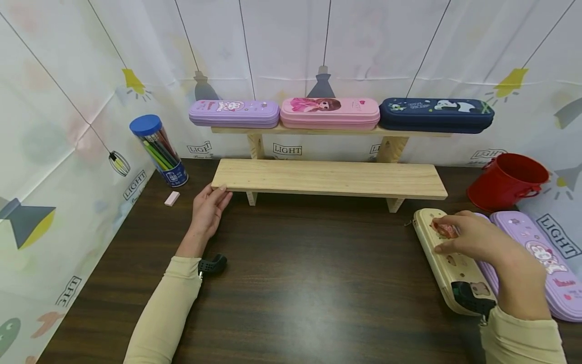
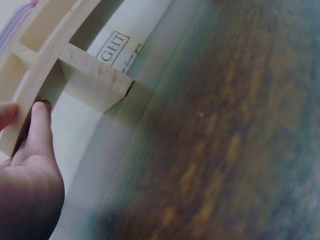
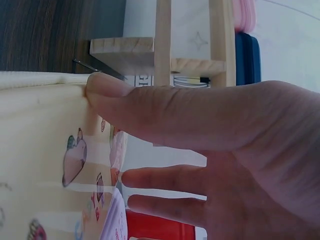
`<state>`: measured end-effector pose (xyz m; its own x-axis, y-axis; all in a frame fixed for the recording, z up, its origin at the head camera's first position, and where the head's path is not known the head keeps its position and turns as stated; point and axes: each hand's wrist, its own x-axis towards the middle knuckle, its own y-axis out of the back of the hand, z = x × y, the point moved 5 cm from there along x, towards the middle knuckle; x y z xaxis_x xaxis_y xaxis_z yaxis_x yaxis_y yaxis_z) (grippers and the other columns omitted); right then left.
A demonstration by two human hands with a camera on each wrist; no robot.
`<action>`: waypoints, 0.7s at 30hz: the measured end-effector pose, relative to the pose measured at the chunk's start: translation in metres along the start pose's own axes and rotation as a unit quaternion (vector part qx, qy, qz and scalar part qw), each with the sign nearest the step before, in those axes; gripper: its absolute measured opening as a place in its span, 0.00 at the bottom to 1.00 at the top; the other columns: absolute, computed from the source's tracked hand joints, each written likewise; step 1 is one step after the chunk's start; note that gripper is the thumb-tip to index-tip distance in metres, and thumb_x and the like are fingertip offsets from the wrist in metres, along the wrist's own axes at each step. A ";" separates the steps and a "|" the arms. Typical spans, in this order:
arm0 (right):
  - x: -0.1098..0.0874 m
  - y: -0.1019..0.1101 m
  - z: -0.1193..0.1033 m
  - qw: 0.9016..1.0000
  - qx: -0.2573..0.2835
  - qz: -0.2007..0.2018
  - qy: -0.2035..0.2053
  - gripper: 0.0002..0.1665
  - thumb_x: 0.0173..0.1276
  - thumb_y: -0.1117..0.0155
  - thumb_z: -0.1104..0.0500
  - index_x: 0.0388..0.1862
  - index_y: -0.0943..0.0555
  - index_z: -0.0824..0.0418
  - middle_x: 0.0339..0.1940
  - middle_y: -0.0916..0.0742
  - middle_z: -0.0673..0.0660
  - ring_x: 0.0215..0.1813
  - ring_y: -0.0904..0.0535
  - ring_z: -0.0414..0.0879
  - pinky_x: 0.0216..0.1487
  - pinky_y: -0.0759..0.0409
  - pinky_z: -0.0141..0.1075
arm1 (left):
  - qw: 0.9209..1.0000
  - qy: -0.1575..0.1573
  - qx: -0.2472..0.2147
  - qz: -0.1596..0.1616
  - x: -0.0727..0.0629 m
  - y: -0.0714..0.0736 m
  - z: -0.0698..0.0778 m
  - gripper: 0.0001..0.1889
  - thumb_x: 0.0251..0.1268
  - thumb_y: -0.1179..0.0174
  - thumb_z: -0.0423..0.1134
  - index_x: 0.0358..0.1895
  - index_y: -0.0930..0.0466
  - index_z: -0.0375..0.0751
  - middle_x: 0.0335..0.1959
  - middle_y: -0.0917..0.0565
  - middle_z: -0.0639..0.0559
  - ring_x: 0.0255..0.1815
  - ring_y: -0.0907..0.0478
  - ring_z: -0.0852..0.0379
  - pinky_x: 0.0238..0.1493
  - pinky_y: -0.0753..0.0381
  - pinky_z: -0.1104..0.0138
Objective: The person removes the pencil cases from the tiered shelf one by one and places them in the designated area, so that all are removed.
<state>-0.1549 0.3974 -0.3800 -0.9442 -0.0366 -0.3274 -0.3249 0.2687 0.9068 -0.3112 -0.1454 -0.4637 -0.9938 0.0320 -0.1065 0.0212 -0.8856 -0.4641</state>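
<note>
My left hand (image 1: pixel 208 210) grips the left end of the lower board of a two-tier wooden shelf (image 1: pixel 327 178), thumb above and fingers beneath it, as the left wrist view shows. My right hand (image 1: pixel 486 245) is over a cream pencil case (image 1: pixel 447 273) printed with small pictures. Its thumb and fingers are spread; in the right wrist view the thumb tip is at the edge of the case, and contact is hard to judge. Just right of it lie a purple pencil case (image 1: pixel 543 260) and another purple case (image 1: pixel 488 278), partly hidden by my right hand.
On the upper board stand a purple case (image 1: pixel 234 114), a pink case (image 1: pixel 329 114) and a navy case (image 1: pixel 436 115). A red bucket (image 1: pixel 506 184) is at the back right. A pencil tub (image 1: pixel 159 150) and a pink eraser (image 1: pixel 172 198) are at the left. Printed cloth hangs behind.
</note>
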 end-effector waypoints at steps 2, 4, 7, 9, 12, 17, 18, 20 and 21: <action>0.001 0.000 0.001 1.000 0.005 -0.002 -0.002 0.53 0.49 0.22 0.41 0.67 0.28 0.69 0.60 0.29 0.84 0.56 0.32 0.78 0.47 0.24 0.73 | 1.000 0.000 -0.001 0.001 0.000 0.001 0.000 0.28 0.74 0.45 0.32 0.74 0.39 0.35 0.57 0.22 0.48 0.54 0.18 0.63 0.58 0.17 0.73; 0.002 0.000 0.003 1.000 0.008 -0.005 -0.005 0.53 0.49 0.23 0.40 0.67 0.29 0.69 0.61 0.30 0.85 0.57 0.34 0.79 0.49 0.26 0.74 | 1.000 0.002 -0.003 0.003 0.000 0.002 0.000 0.28 0.74 0.45 0.32 0.74 0.39 0.35 0.56 0.22 0.48 0.54 0.18 0.63 0.58 0.17 0.73; 0.003 0.000 0.004 1.000 0.008 -0.010 -0.007 0.54 0.49 0.23 0.39 0.68 0.29 0.69 0.62 0.31 0.85 0.58 0.35 0.80 0.50 0.27 0.76 | 1.000 0.004 -0.008 0.005 -0.001 0.004 0.000 0.28 0.74 0.45 0.31 0.74 0.39 0.35 0.56 0.21 0.48 0.54 0.17 0.63 0.59 0.17 0.73; 0.004 0.002 0.004 1.000 0.005 -0.007 -0.005 0.54 0.49 0.23 0.40 0.69 0.29 0.68 0.62 0.31 0.84 0.58 0.34 0.80 0.51 0.28 0.76 | 1.000 0.003 -0.008 0.006 -0.001 0.005 0.000 0.28 0.74 0.45 0.31 0.74 0.39 0.35 0.56 0.21 0.48 0.54 0.17 0.63 0.59 0.17 0.73; 0.005 0.006 0.001 1.000 0.006 0.012 0.005 0.52 0.52 0.24 0.43 0.70 0.31 0.67 0.63 0.31 0.83 0.60 0.35 0.80 0.53 0.31 0.78 | 1.000 0.002 -0.005 0.009 -0.002 0.006 0.002 0.28 0.74 0.46 0.31 0.74 0.39 0.36 0.56 0.21 0.48 0.54 0.17 0.63 0.59 0.18 0.72; 0.002 0.019 -0.007 0.998 0.016 0.053 0.007 0.50 0.60 0.29 0.42 0.74 0.35 0.65 0.68 0.33 0.81 0.66 0.40 0.78 0.59 0.39 0.80 | 1.000 -0.001 0.000 0.007 -0.001 0.005 0.002 0.28 0.74 0.45 0.32 0.74 0.39 0.36 0.60 0.23 0.46 0.56 0.18 0.62 0.59 0.18 0.73; 0.001 0.023 -0.009 0.998 0.016 0.066 0.007 0.50 0.61 0.29 0.42 0.74 0.35 0.64 0.68 0.33 0.80 0.66 0.41 0.78 0.60 0.39 0.80 | 1.000 -0.001 0.001 0.006 0.000 0.005 0.002 0.28 0.74 0.45 0.32 0.74 0.39 0.36 0.61 0.23 0.45 0.56 0.18 0.62 0.59 0.18 0.73; 0.000 0.029 -0.013 0.995 0.013 0.095 0.011 0.48 0.61 0.29 0.42 0.74 0.35 0.63 0.69 0.33 0.79 0.66 0.41 0.77 0.59 0.38 0.80 | 1.000 -0.002 0.003 0.006 0.001 0.003 0.001 0.28 0.74 0.45 0.32 0.74 0.39 0.36 0.61 0.24 0.45 0.57 0.19 0.62 0.59 0.18 0.73; 0.001 0.032 -0.015 0.994 0.012 0.112 0.016 0.48 0.61 0.28 0.43 0.74 0.34 0.63 0.69 0.33 0.78 0.66 0.40 0.77 0.60 0.39 0.80 | 1.000 -0.004 0.003 0.005 0.002 0.002 0.001 0.28 0.74 0.44 0.32 0.74 0.39 0.36 0.62 0.24 0.44 0.57 0.19 0.62 0.59 0.18 0.73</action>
<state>-0.1664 0.3914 -0.3476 -0.9940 -0.0035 -0.1095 -0.1056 0.2968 0.9491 -0.3127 -0.1474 -0.4640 -0.9943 0.0190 -0.1053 0.0314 -0.8888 -0.4572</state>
